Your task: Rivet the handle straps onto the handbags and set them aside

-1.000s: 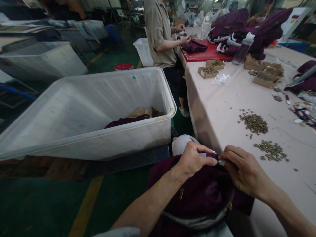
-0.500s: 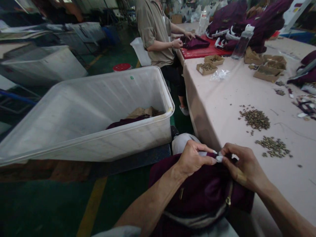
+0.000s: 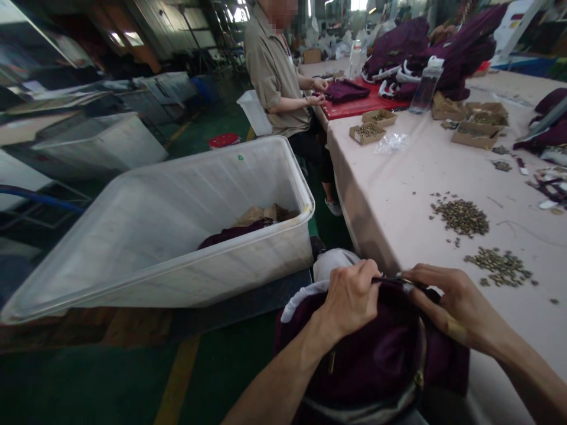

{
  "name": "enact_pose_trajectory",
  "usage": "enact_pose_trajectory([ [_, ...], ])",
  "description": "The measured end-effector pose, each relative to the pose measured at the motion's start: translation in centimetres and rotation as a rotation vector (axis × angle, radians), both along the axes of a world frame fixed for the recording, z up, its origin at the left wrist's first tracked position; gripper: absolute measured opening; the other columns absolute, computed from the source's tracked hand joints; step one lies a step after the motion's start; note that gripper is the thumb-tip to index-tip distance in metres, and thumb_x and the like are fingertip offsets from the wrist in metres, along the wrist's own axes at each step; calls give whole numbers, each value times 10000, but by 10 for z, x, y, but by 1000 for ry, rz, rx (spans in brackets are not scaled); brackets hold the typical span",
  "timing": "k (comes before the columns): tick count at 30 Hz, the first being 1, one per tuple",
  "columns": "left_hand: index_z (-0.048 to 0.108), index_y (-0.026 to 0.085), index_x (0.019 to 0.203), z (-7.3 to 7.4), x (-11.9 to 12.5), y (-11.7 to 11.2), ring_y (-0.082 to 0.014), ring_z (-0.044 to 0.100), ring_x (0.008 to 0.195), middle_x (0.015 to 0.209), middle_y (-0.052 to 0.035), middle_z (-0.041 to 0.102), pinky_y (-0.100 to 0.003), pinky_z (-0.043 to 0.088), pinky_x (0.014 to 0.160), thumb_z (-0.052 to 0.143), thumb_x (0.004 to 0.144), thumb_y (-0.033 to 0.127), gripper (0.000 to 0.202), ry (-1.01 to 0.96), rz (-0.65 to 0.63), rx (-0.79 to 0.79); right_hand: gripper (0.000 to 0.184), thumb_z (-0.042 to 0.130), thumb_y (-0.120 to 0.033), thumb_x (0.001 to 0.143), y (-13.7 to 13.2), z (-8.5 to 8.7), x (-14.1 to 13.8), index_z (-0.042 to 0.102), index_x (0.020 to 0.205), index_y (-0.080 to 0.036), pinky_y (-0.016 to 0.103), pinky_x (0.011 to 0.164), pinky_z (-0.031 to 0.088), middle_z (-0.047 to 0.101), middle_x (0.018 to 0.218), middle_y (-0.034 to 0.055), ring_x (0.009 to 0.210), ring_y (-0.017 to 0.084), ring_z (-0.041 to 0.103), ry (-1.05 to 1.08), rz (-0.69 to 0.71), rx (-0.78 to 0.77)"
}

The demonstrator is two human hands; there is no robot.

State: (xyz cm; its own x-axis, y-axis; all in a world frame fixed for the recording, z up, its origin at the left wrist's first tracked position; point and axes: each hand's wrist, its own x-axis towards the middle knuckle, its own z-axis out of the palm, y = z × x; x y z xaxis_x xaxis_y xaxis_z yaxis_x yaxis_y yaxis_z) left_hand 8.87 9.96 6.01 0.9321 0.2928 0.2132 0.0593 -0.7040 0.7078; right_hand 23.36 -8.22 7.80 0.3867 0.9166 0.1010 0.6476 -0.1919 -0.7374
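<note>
A dark purple garment (image 3: 372,354) with white trim and a brass zip lies bunched in my lap at the table's near edge. My left hand (image 3: 349,298) is closed, pinching the garment's upper edge. My right hand (image 3: 452,304) is closed too, its fingers pinching a thin dark cord or strip (image 3: 411,284) that runs from the garment between both hands. Two heaps of small metal pieces (image 3: 460,215) (image 3: 498,265) lie on the pale tablecloth (image 3: 398,189) just beyond my right hand.
A big white plastic tub (image 3: 186,224) with purple cloth and brown paper inside stands on the floor at my left. A person in a beige shirt (image 3: 277,71) works further along the table. Cardboard boxes (image 3: 367,133), a bottle (image 3: 423,88) and piled purple garments (image 3: 443,53) fill the far end.
The view tilted up a little. My hands have drawn apart, and a thin dark strip now stretches between them; the white tip pinched earlier no longer shows.
</note>
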Motion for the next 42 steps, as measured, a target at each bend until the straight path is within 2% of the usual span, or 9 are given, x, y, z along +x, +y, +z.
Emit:
enact_pose_trajectory([
  [2, 623, 180, 1059, -5, 1, 1, -249, 662, 839, 898, -87, 707, -343, 450, 759, 557, 876, 151, 196, 35, 41, 1, 162, 577, -235, 973, 0, 3, -4, 709, 1067, -226, 292, 658, 536, 675, 953, 70, 746, 175, 640, -1, 23, 80],
  [5, 642, 189, 1117, -6, 4, 7, -232, 662, 893, 956, -72, 717, -319, 462, 803, 636, 860, 207, 257, 97, 65, -255, 206, 591, -170, 951, -4, 3, -3, 699, 1106, -253, 314, 687, 523, 650, 1021, 86, 838, 197, 629, -94, 45, 181],
  [10, 746, 116, 988, 3, 6, 24, -163, 608, 737, 824, -79, 691, -267, 446, 723, 745, 842, 494, 406, 299, -314, -976, 450, 613, -30, 877, -12, 1, 4, 661, 1216, -322, 338, 724, 481, 646, 1061, 63, 867, 193, 605, -288, 103, 282],
  [15, 723, 103, 906, 0, 11, 20, -117, 560, 592, 704, -80, 686, -229, 331, 581, 815, 784, 471, 398, 379, -344, -1283, 338, 642, -66, 837, -13, 19, 9, 717, 1095, -271, 327, 709, 479, 670, 1019, 58, 843, 182, 620, -150, 197, 282],
  [19, 720, 91, 848, -4, 15, 13, -111, 542, 539, 641, -71, 672, -223, 302, 538, 842, 751, 404, 350, 323, -296, -1340, 268, 685, -267, 857, -25, 14, 33, 748, 1115, -235, 401, 804, 553, 720, 1100, 98, 952, 243, 688, 186, 146, 251],
  [23, 723, 89, 829, -2, 16, 10, -101, 523, 503, 591, -43, 638, -210, 293, 497, 872, 731, 356, 321, 238, -175, -1289, 334, 669, -437, 874, -66, -26, 81, 753, 1081, -190, 392, 749, 596, 778, 995, 112, 808, 239, 730, 67, -534, 145],
  [26, 730, 83, 833, -3, 17, 10, -91, 508, 492, 582, -31, 617, -204, 282, 485, 867, 749, 353, 315, 207, -146, -1253, 316, 685, -426, 818, -99, -57, 106, 793, 955, -162, 377, 629, 564, 768, 770, 101, 622, 230, 676, -74, -741, -12],
  [34, 735, 77, 803, -6, 25, 4, -84, 499, 480, 568, -23, 606, -201, 297, 481, 862, 731, 342, 303, 198, -93, -1250, 256, 653, -391, 805, -118, -90, 115, 789, 887, -190, 384, 730, 551, 797, 948, 110, 780, 268, 704, -152, -679, -185],
  [42, 748, 71, 842, -4, 18, -5, -69, 440, 467, 550, -2, 573, -200, 269, 457, 868, 701, 347, 333, 160, -12, -1143, 254, 615, -435, 800, -126, -88, 122, 693, 766, -196, 293, 549, 441, 680, 641, 32, 575, 194, 592, -162, -553, -312],
])
